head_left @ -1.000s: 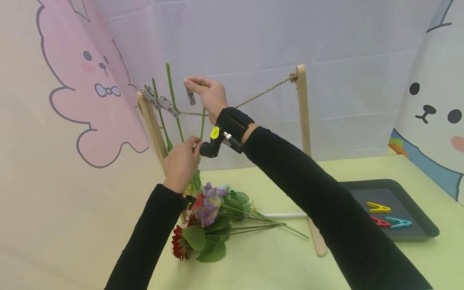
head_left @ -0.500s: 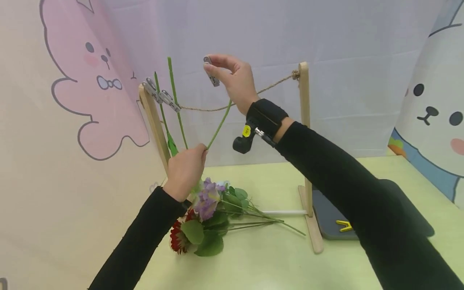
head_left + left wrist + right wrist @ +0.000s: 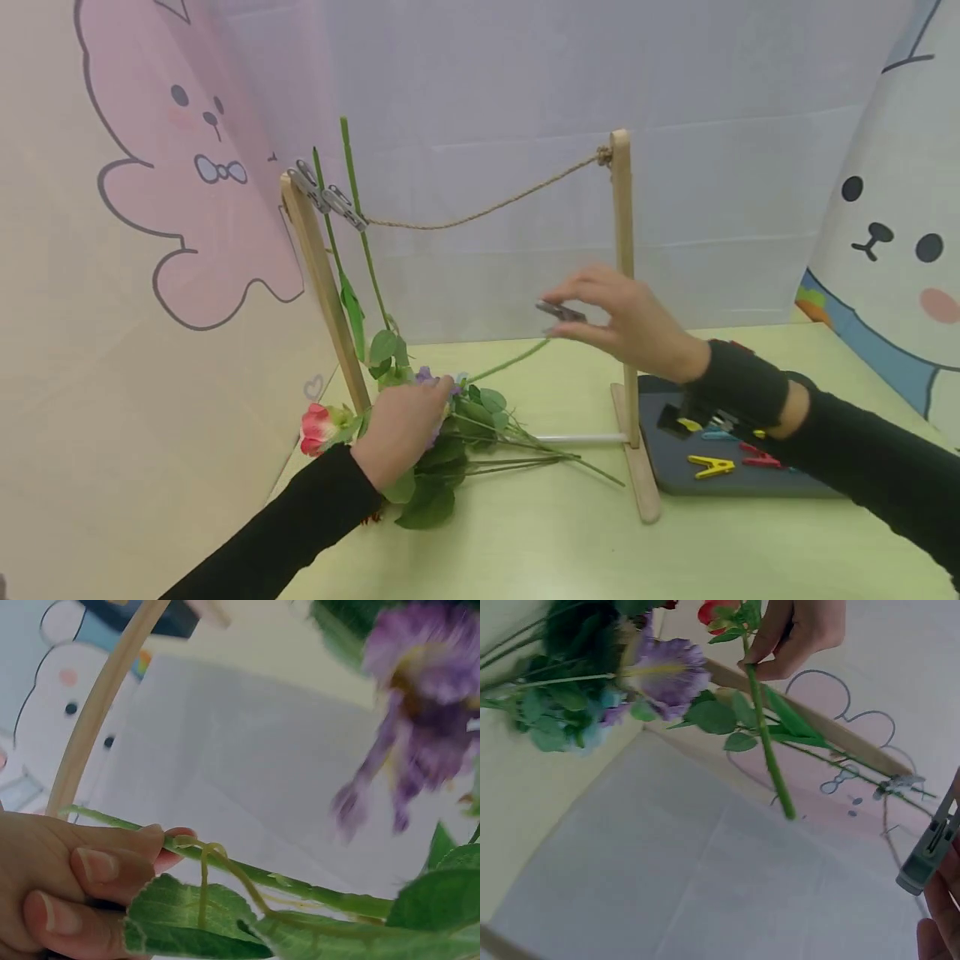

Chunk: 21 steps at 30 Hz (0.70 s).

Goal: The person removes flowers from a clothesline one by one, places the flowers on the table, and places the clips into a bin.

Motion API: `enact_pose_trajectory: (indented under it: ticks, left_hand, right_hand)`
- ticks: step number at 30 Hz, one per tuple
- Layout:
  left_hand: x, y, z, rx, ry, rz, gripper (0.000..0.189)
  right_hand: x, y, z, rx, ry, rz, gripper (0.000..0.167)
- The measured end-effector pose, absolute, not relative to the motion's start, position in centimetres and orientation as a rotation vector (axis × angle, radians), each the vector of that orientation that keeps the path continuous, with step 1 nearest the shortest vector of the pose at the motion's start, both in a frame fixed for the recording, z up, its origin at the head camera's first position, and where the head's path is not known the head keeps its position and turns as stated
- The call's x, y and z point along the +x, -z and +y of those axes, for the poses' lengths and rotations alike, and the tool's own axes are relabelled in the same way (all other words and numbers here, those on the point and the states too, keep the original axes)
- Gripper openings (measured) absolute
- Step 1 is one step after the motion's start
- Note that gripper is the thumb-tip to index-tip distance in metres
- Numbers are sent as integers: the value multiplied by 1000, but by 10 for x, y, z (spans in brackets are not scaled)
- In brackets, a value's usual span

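Note:
My left hand [image 3: 405, 429] is low over the flower pile, pinching the green stem [image 3: 300, 889] of an artificial rose. Its pink-red bloom [image 3: 318, 429] points left and the bare stem end slants up to the right. My right hand [image 3: 630, 317] holds a grey clothespin [image 3: 561, 312] between thumb and fingers, below the rope and left of the right post. On the twine rope [image 3: 480, 218], two grey clothespins [image 3: 343, 208] sit at the left end with two green stems [image 3: 349, 158] hanging blooms down.
Wooden posts [image 3: 621, 208] hold the rope at both ends. Loose flowers with a purple iris [image 3: 667, 679] and long stems [image 3: 525, 462] lie on the pale green table [image 3: 525, 542]. At the right, a dark tray [image 3: 667, 479] holds yellow, red and blue clothespins.
The left hand has lowered the rose, tipping its stem from near upright to a rightward slant. The right hand has moved right and down from above the rope, still holding the grey clothespin.

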<state>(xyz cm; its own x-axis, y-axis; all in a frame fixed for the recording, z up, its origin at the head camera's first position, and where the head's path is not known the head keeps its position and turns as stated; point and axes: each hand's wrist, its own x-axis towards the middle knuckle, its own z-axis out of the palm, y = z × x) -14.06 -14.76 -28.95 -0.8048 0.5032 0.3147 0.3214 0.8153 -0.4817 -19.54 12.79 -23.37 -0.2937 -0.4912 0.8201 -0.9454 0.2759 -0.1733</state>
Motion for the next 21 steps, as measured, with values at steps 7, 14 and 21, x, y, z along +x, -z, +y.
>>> enact_pose_trajectory:
  ticks: [7, 14, 21]
  left_hand:
    - [-135, 332, -140, -758, -802, -2502, 16]
    - [-138, 376, -139, -933, -886, -2557, 26]
    - [-153, 409, -139, -1062, -810, -2500, 21]
  right_hand:
    - [-186, 304, 213, 1144, -785, -2163, 30]
    - [-185, 345, 269, 841, -610, -2624, 32]
    - [-204, 376, 289, 767, -576, -2938, 30]
